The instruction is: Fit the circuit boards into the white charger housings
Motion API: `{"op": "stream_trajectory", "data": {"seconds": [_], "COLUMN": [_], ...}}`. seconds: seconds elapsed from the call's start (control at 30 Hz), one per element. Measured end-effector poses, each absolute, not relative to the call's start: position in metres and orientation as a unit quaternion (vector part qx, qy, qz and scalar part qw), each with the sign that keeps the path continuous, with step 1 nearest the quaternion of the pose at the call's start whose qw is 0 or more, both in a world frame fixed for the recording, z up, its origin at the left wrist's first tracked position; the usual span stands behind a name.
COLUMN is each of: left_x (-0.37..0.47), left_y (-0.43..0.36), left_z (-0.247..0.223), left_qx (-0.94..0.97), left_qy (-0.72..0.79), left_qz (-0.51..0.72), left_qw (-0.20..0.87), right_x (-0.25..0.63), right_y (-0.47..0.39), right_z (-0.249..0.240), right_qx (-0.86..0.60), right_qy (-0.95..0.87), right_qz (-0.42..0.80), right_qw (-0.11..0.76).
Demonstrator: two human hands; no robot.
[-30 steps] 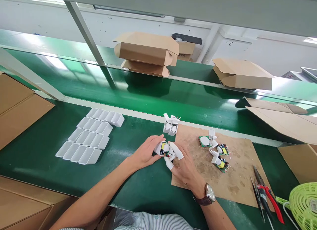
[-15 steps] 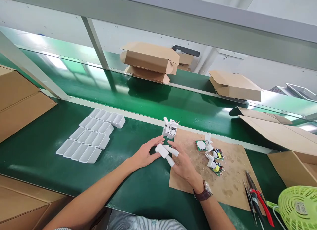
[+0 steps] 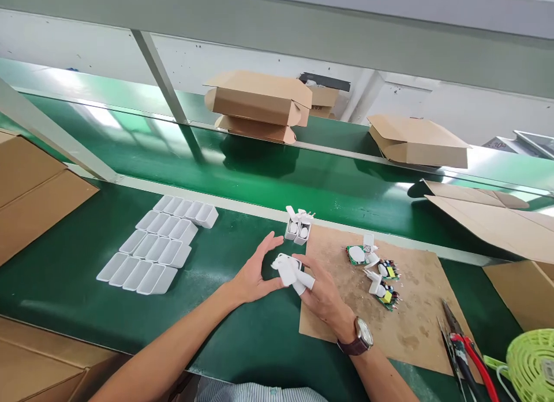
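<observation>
My right hand (image 3: 322,295), with white finger cots on some fingers, grips a small white plastic charger case (image 3: 288,269) in front of me. A flat white flap or cover sits on the case; its inside is mostly hidden. My left hand (image 3: 256,275) is spread beside it, fingers apart, the thumb tip at or against the case's lower left edge. Just beyond my hands stand two white cases (image 3: 298,231) with white parts sticking out of their tops. To the right, several small circuit boards (image 3: 386,295) with white plastic pieces attached lie on a brown cardboard sheet (image 3: 409,332).
Rows of open white cases (image 3: 147,249) are at left on the green work surface (image 3: 203,332). Red-handled pliers (image 3: 470,347) and tweezers (image 3: 450,350) lie right, near a green fan (image 3: 530,364). Cardboard boxes (image 3: 259,101) sit on the shelf behind; another box (image 3: 38,188) stands left.
My left fingers have opened away from the white case, which has tilted in my right hand. The view has shifted slightly.
</observation>
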State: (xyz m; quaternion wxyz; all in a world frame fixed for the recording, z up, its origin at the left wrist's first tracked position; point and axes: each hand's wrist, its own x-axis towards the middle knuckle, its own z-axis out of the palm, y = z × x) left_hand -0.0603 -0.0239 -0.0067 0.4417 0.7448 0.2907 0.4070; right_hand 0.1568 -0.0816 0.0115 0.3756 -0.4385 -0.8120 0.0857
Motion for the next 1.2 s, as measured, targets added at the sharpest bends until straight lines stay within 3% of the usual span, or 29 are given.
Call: {"op": "stream_trajectory", "data": {"seconds": [0.3,0.47,0.73,0.93,1.2], "left_x": [-0.059,-0.063,-0.065,-0.066,-0.064], "left_y": [-0.018,-0.016,-0.02,-0.021,-0.02], "left_z": [0.007,0.014,0.006,0.004,0.006], "left_qx": [0.795,0.817,0.757,0.745,0.73], "left_qy": [0.249,0.234,0.326,0.35,0.345], "left_qz": [0.456,0.464,0.43,0.42,0.423], "left_qw": [0.313,0.249,0.367,0.383,0.411], "right_x": [0.154,0.155,0.151,0.151,0.151], "right_y": [-0.083,-0.084,-0.086,-0.087,-0.085], "right_z": [0.005,0.009,0.006,0.011,0.01], "right_qx": [-0.443,-0.452,-0.494,-0.482,-0.494], "right_qy": [-0.795,-0.808,-0.789,-0.812,-0.791], "right_qz": [0.107,0.137,0.131,0.107,0.131], "right_qw": [0.4,0.352,0.342,0.311,0.335]}}
